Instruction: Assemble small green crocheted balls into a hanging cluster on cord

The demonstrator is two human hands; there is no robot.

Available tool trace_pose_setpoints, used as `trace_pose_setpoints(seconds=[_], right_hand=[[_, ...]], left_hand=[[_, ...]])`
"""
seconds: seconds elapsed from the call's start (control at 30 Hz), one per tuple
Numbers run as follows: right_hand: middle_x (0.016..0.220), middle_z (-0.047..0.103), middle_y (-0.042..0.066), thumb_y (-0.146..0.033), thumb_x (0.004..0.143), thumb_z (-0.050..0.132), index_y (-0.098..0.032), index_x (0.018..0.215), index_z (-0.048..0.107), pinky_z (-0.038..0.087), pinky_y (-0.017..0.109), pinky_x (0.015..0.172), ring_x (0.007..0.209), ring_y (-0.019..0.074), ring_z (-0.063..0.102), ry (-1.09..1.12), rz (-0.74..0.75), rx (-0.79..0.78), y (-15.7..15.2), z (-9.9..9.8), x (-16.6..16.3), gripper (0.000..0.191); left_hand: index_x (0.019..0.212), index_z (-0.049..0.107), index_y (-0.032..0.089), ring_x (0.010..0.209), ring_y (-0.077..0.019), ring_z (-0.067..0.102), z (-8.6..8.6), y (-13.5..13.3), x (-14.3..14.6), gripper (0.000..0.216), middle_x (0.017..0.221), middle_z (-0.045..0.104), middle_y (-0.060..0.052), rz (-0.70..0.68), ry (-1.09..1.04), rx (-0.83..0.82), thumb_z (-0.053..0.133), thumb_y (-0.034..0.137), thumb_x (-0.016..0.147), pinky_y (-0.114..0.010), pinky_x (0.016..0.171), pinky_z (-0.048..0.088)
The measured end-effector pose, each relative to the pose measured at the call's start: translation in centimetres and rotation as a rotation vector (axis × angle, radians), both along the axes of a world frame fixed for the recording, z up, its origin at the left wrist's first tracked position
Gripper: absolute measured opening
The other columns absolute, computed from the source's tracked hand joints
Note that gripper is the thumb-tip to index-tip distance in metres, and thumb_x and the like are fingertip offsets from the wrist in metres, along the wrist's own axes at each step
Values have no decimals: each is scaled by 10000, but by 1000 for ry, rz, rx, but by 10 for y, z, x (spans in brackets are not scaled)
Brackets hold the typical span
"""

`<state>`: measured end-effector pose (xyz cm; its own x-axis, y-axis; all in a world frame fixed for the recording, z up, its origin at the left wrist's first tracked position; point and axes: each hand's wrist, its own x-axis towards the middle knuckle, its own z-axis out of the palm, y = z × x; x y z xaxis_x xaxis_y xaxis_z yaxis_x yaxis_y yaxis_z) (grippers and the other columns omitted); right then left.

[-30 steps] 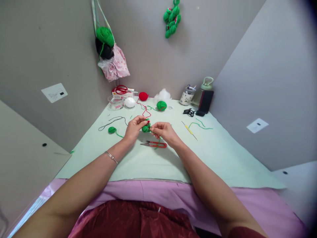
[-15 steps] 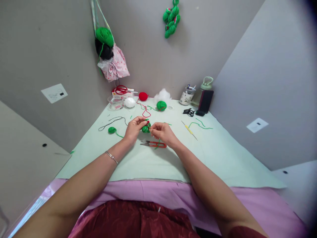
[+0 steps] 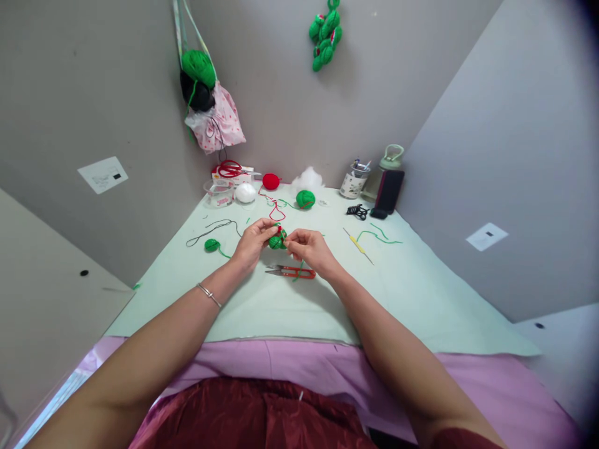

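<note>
Between my hands, above the table, is a small green and red crocheted piece (image 3: pixel 276 241). My left hand (image 3: pixel 255 240) pinches its upper left side between thumb and fingers. My right hand (image 3: pixel 306 249) is closed at its right edge, fingertips pressed together on a green yarn strand; whether a needle is also in them is too small to tell. Below the hands lie thread snips with orange handles (image 3: pixel 306 273), crossed by a green yarn end. A red yarn loop (image 3: pixel 277 214) lies just beyond the piece. To the left rests a small green ball (image 3: pixel 211 245) with a trailing strand.
Farther back are a red yarn ball (image 3: pixel 270 181), a green yarn ball (image 3: pixel 306 199), white stuffing (image 3: pixel 309 181) and a clear tub (image 3: pixel 218 194). On the right lie a yellow-handled crochet hook (image 3: pixel 356 241), black scissors (image 3: pixel 358 212) and a propped phone (image 3: pixel 390 191). Walls enclose the table.
The crocheted piece has turned slightly in my fingers, showing more red at its right side. My right hand has shifted a little to the right; my left hand keeps its pinch.
</note>
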<state>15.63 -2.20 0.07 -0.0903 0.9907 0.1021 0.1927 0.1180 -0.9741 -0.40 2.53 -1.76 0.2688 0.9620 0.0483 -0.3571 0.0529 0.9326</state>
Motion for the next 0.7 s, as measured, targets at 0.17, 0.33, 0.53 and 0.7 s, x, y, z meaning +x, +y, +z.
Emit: trace_pose_setpoints(seconds=[0.17, 0.33, 0.53, 0.7], right_hand=[[576, 588, -22, -299, 693, 632, -168, 715, 622, 370, 247, 506, 493, 95, 451, -29, -7, 5, 0, 0, 1, 134], [579, 584, -24, -294, 687, 626, -164, 709, 637, 364, 247, 520, 509, 93, 444, -65, -4, 11, -1, 2, 3, 132], [615, 597, -15, -303, 690, 637, -150, 736, 664, 353, 249, 542, 543, 94, 447, -51, -18, 26, -2, 4, 4, 162], [591, 578, -20, -318, 692, 666, -145, 724, 666, 341, 251, 547, 540, 91, 427, 0, -34, 26, -4, 6, 3, 176]], left_hand=[[849, 613, 164, 639, -102, 591, 3, 0, -2, 316, 727, 658, 12, -9, 44, 28, 814, 309, 652, -224, 627, 424], [874, 644, 161, 653, -114, 596, 4, 4, -5, 341, 744, 678, -12, -40, 118, 95, 817, 358, 658, -239, 631, 418], [876, 680, 155, 683, -118, 598, 2, 9, -9, 381, 783, 689, -22, -74, 149, 122, 845, 398, 632, -252, 657, 424], [916, 672, 150, 685, -113, 609, 2, 8, -8, 414, 793, 693, -18, -103, 140, 120, 858, 386, 631, -250, 664, 428]])
